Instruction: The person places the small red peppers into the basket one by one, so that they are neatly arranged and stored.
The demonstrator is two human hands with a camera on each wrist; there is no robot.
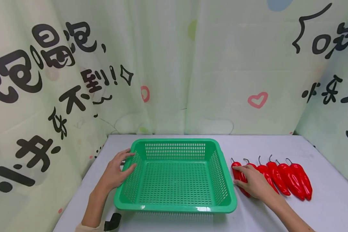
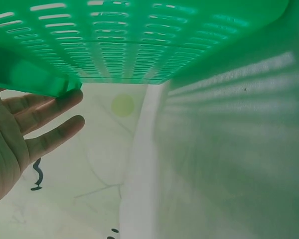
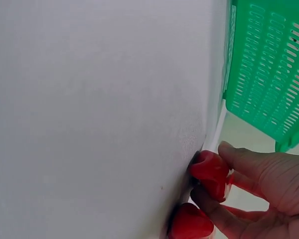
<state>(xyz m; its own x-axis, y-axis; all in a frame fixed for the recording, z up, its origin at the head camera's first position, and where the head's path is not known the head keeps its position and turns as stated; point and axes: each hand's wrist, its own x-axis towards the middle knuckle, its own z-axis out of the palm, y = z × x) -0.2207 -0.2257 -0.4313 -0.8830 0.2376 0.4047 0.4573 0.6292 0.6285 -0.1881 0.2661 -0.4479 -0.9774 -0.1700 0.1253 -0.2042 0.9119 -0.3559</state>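
The leftmost red pepper (image 1: 238,174) lies on the table just right of the basket, its stem toward the far side. The right hand (image 1: 256,182) pinches it, thumb on one flank and fingertips on the other. Right of it, five more peppers (image 1: 291,178) lie side by side, stems also far. The green basket (image 1: 174,208) stands upright left of the peppers, its slotted floor bare. At its left rim, the left hand (image 1: 116,170) touches the edge with thumb and fingers spread wide. All rest on a white table (image 1: 330,199). Beyond the far edge hangs a pale green curtain (image 1: 168,64) with black writing (image 1: 14,176).
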